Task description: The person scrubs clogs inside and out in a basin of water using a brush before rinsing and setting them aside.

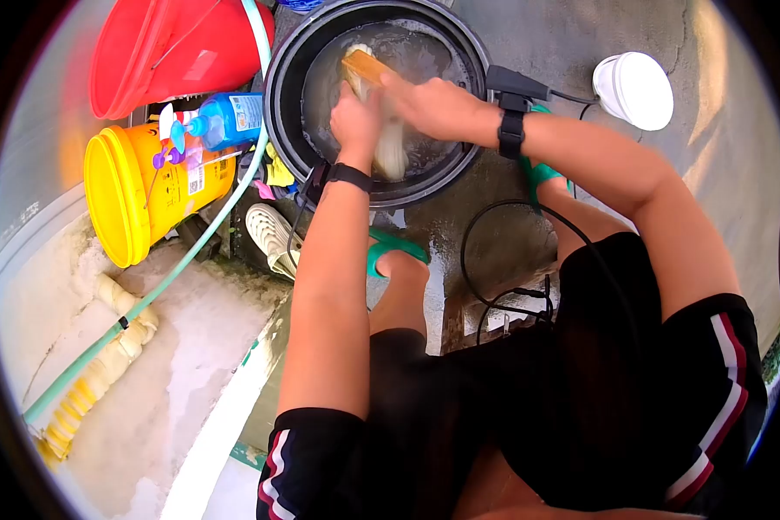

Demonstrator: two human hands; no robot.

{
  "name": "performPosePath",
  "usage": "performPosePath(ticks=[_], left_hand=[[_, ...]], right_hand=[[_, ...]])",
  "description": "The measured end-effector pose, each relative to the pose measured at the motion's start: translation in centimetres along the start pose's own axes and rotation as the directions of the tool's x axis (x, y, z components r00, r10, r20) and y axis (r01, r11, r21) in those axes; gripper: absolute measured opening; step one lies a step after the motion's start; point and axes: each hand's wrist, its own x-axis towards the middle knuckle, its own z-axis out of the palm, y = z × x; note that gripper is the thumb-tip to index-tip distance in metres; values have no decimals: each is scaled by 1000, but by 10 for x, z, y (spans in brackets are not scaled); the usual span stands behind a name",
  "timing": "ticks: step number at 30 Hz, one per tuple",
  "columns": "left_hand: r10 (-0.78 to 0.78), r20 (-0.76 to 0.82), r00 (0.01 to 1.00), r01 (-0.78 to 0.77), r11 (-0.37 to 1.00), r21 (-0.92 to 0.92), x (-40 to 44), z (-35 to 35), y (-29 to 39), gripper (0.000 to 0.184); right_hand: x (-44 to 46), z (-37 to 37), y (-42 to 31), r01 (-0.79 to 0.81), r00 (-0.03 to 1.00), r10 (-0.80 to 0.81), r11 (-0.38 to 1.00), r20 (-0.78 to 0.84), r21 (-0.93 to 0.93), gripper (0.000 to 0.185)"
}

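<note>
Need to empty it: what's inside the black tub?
Cloudy water, a wooden block in the right hand, a pale item partly behind the left hand. Water hides the bottom.

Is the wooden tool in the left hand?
No, the right hand grips the wooden tool over the black tub.

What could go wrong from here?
The wooden brush in the right hand might slip on the wet pale shoe and strike the left hand. Splashes could wet the left wrist unit by the black basin's rim. The cable looping between the legs could snag a foot.
</note>
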Motion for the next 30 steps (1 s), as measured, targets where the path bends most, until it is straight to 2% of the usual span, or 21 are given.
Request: performPosePath(ticks=[1,3,5,6,7,8,10,11,12,13,15,17,18,19,21,22,25,30], left_hand=[[-15,6,1000,15,1000,-17,0,-2,-2,73],[-43,27,999,44,998,-36,-7,1,-4,75],[-56,14,998,56,998,-34,-3,-1,-3,74],[-50,3,999,50,999,-9,-2,1,-3,65],[-68,3,998,68,998,-1,-5,1,-2,65],[-82,4,997,82,997,1,-8,1,1,65],[-83,12,996,83,996,-13,-3,3,-5,64],[-72,32,997,74,996,-43,1,-2,-5,65],[-66,61,996,70,995,-66,0,-7,-7,66],[-63,96,993,71,994,-82,-4,-10,-11,67],[-61,85,995,66,996,-64,-7,-3,-14,70],[-48,33,998,50,997,-55,-13,-2,-4,71],[-62,55,997,66,996,-67,-16,-5,2,80],[-70,82,994,75,996,-56,-22,-5,4,84],[-81,128,988,89,994,-56,-26,-5,9,92],[-116,209,971,141,984,-109,-23,0,3,105],[-411,228,883,416,909,24,-32,7,6,106],[-325,384,864,397,910,-123,-29,-7,-4,103]], right_hand=[[-21,-3,-8,-2,998,-1,999,63,46,56],[-31,0,-12,-22,995,24,999,92,-24,56],[3,7,-4,-4,1000,3,997,-13,-75,52],[27,10,-3,-17,996,8,995,-86,-94,48],[50,14,2,-37,993,24,993,-117,-113,46],[65,31,17,46,990,-70,981,-124,-188,47],[49,27,9,79,991,-95,985,-93,-156,51],[11,12,-12,25,999,-27,999,-46,-40,54],[-10,15,-10,56,998,-57,997,-10,-46,58],[-29,14,-15,17,999,-18,1000,44,15,59],[-26,17,-10,60,998,-62,991,-17,-118,56],[14,15,-6,27,995,-46,978,-92,-206,52],[36,13,-6,-28,995,4,967,-97,-255,49],[53,13,0,-101,989,69,961,-128,-257,51],[64,10,21,-89,986,50,963,-159,-253,54],[59,8,27,-104,987,70,964,-142,-245,54],[34,2,32,-133,989,117,973,-93,-190,55],[-38,-4,-17,-34,993,42,996,108,-78,55]])
